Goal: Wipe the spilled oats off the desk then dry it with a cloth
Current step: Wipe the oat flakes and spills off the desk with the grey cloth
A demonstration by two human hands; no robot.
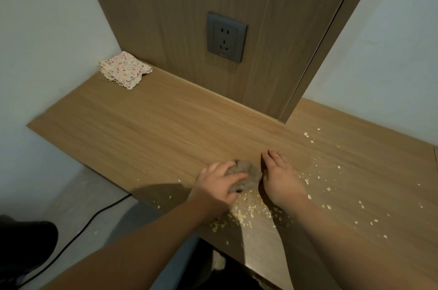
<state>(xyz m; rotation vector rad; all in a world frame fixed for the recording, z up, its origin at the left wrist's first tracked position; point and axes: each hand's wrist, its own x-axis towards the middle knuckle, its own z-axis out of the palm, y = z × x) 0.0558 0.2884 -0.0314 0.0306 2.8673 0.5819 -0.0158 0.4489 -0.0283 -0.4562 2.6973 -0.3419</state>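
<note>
My left hand (pixel 219 185) grips a crumpled grey-brown rag (pixel 248 177) on the wooden desk (pixel 154 128). Right beside the rag stands my right hand (pixel 279 178), on its edge with fingers straight and together, like a wall. Spilled oats (pixel 248 215) lie thickest between my wrists near the desk's front edge. More oats are scattered to the right and toward the back right. A folded speckled cloth (pixel 125 69) lies in the desk's far left corner, apart from both hands.
A wood panel with a grey wall socket (pixel 226 37) rises behind the desk. White walls close in on the left and right. Below the front edge a black cable (pixel 78 234) runs over the floor.
</note>
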